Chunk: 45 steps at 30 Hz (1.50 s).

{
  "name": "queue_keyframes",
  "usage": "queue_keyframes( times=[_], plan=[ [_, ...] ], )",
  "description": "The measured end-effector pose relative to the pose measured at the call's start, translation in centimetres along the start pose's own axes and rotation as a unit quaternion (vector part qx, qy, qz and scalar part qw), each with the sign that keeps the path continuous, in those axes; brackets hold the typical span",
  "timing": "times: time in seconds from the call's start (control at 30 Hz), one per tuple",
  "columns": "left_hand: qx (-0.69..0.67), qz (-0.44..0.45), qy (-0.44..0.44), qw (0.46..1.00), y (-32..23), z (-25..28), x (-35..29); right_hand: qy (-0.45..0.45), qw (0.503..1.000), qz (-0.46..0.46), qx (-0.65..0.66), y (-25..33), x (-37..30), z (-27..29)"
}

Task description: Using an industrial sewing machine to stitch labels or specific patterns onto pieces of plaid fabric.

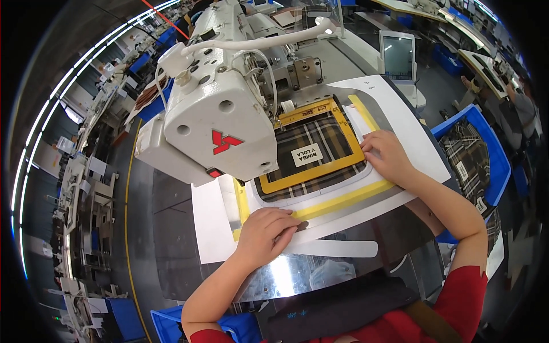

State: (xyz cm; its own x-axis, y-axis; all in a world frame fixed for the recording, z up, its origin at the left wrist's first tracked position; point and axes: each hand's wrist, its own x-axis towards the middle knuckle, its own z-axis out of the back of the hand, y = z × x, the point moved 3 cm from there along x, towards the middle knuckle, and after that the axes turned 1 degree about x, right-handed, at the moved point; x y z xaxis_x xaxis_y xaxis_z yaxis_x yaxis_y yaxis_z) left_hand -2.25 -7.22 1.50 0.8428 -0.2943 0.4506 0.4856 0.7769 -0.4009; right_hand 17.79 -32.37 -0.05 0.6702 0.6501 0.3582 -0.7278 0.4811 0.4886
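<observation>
Beneath a white metal sewing-machine head [229,123]: brown-and-black plaid cloth [313,132] inside a rectangular yellow metal frame [311,171]. Left hand [266,231] loosely curled on a flat yellow border strip [343,201]; right hand [390,155], fingers bent, at the frame's right edge; cannot tell whether gripping. Possibly skewed cloth from uneven pushing, or a pinch from closeness to the frame. Tight leftward, under the head; more room toward the dark, shiny table's [251,287] near edge.

Upside-down dark lettering [309,152] on white label [307,155], plaid fabric [327,134], red emblem [226,142], white sewing machine [197,108]
</observation>
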Motion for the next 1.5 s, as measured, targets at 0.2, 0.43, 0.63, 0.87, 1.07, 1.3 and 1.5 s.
queue_keyframes(
  times=[0.2,0.43,0.63,0.87,1.07,1.3,1.5],
  plan=[
    [0.005,-0.011,-0.007,1.0,-1.1,-0.2,0.1,-0.216,0.941,-0.225,0.128,-5.6,-0.1,4.4],
    [-0.186,0.099,-0.185,0.96,-6.8,-0.6,5.7,-0.208,0.909,0.162,0.323,10.8,-0.1,5.1],
    [-0.274,0.245,-0.161,0.916,-4.3,4.4,1.3,0.057,0.942,0.228,0.239,14.2,-3.6,1.4],
    [0.301,0.346,-0.489,0.742,-7.5,15.2,-22.7,0.226,0.965,0.113,0.076,8.5,-8.8,-0.6],
    [0.619,0.44,-0.362,0.542,-15.0,12.1,-38.8,0.27,0.923,0.255,0.101,4.3,-5.2,-4.0],
    [0.335,0.758,-0.059,0.557,-15.2,1.3,-46.6,0.386,0.905,0.171,-0.059,10.2,-0.2,-3.9],
    [0.159,0.44,-0.313,0.827,-10.5,7.6,-24.6,0.444,0.869,0.134,0.173,7.3,2.5,-7.1]
  ],
)
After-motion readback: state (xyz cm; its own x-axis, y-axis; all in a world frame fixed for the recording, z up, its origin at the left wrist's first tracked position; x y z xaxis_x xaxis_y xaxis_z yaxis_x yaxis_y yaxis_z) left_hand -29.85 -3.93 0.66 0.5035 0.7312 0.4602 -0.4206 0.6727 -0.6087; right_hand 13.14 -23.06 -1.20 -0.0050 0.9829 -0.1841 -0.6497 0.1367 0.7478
